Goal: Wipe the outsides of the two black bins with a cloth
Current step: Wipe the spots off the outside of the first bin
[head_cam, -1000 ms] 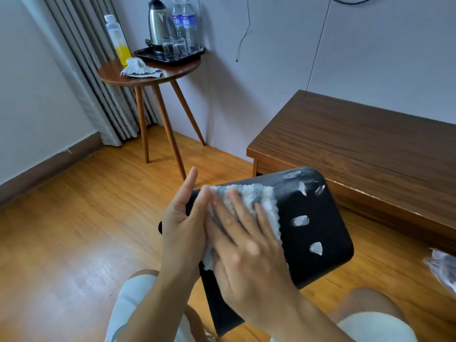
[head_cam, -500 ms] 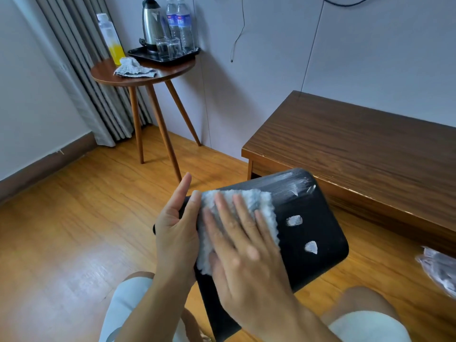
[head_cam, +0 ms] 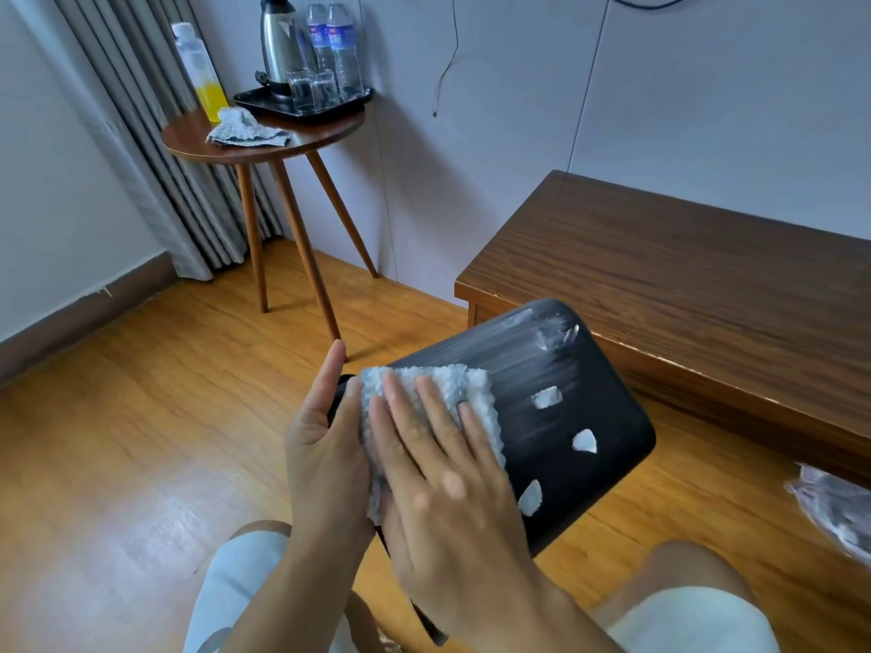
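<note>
**Cloth pressed flat on the upturned black bin**

Head view: Black bin [head_cam: 565,417] held above the lap, between the knees, tipped so that one broad dark face points up toward the camera. White patches and pale smears visible on that face, near its far corner and along its right side. Only one bin in view.

Right hand [head_cam: 438,473] laid flat on the white fluffy cloth [head_cam: 452,384], fingers straight and spread, pointing away from the body and slightly left; palm pressing the cloth against the left part of the bin's face. Forearm coming in from the lower right corner.

Left hand [head_cam: 325,445] set upright against the bin's left edge, fingers straight and close together, pointing up, thumb side toward the cloth; steadying the bin, not curled around it. Touching the cloth's left border.

Behind, at the upper left: small round table [head_cam: 264,143] with a crumpled grey rag [head_cam: 245,132], a bottle of yellow liquid [head_cam: 200,73] and a tray [head_cam: 301,106] with kettle, glasses and water bottles. At the right: long low wooden table [head_cam: 707,285] by the wall.
</note>
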`<action>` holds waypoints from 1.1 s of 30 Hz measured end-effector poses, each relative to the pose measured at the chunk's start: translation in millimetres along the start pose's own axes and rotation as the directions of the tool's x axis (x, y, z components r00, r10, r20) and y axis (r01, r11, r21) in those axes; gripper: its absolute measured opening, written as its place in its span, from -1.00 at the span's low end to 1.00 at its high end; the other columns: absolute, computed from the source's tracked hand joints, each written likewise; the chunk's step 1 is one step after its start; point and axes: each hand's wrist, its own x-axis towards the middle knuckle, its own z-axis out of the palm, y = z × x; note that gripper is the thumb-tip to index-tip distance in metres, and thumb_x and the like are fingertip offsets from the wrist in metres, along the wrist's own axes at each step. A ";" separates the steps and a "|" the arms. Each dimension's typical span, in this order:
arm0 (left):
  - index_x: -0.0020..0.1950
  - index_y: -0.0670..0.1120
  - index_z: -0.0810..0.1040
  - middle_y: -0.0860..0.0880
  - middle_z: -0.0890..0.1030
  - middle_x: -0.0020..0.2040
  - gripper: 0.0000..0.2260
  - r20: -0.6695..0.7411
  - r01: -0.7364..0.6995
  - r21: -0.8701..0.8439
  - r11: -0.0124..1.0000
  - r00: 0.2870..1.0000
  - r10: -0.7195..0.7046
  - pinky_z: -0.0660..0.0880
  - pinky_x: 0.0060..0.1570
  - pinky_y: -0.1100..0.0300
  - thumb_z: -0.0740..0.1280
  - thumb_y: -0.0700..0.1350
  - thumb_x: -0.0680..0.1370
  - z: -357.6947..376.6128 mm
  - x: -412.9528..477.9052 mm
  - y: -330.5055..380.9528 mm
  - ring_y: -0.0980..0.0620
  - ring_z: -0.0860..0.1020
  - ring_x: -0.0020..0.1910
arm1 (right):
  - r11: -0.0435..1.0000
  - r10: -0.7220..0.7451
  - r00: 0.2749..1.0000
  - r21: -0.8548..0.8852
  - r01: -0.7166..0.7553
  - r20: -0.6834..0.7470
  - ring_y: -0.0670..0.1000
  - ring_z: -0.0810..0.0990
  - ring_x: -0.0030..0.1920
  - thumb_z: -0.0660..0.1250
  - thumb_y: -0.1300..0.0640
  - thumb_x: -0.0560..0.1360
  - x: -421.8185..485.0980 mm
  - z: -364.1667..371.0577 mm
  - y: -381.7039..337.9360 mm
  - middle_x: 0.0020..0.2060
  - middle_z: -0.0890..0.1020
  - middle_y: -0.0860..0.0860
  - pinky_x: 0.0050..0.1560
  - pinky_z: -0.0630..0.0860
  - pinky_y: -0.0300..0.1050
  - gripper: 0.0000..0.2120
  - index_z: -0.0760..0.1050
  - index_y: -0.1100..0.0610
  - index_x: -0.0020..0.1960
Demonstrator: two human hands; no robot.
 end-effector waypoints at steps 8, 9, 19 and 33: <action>0.36 0.27 0.57 0.24 0.53 -0.23 -0.67 -0.053 -0.105 0.073 0.992 0.993 0.109 0.55 -0.17 0.36 0.28 -0.09 0.68 -6.4 0.0 11.6 0.29 0.54 -0.22 | 0.930 0.366 0.930 -0.011 -0.366 -0.024 0.14 -0.23 0.64 -0.17 -0.14 0.65 29.0 -28.8 85.5 0.65 -0.20 0.13 0.61 0.00 0.27 -0.41 -0.12 -0.11 0.66; 0.36 0.28 0.57 0.26 0.55 -0.24 -0.67 -0.058 -0.109 0.075 0.991 0.992 0.113 0.54 -0.20 0.39 0.29 -0.10 0.68 -5.2 -0.1 11.7 0.30 0.54 -0.23 | 0.923 0.385 0.923 0.004 -0.385 -0.012 0.13 -0.26 0.64 -0.18 -0.15 0.65 30.1 -27.9 81.2 0.64 -0.22 0.12 0.61 -0.02 0.26 -0.41 -0.15 -0.12 0.66; 0.32 0.22 0.62 -0.02 0.54 -0.07 -0.69 -0.100 -0.057 0.029 0.998 0.993 0.060 0.53 0.14 -0.03 0.32 -0.12 0.66 -15.7 6.0 12.1 0.03 0.50 -0.10 | 0.997 0.067 0.998 -0.021 -0.068 -0.013 0.13 -0.05 0.65 0.04 -0.13 0.68 -0.3 -5.1 41.7 0.65 -0.01 0.12 0.59 0.09 0.28 -0.41 -0.04 -0.12 0.66; 0.32 0.19 0.63 -0.07 0.51 -0.06 -0.69 -0.126 -0.030 -0.020 0.999 0.992 0.027 0.56 0.19 -0.09 0.34 -0.15 0.66 -14.0 7.7 13.3 -0.03 0.50 -0.10 | 0.999 0.008 1.000 -0.036 -0.009 -0.016 0.11 -0.02 0.65 0.07 -0.09 0.67 -8.0 -2.5 28.8 0.65 0.05 0.09 0.60 0.07 0.26 -0.44 0.06 -0.11 0.65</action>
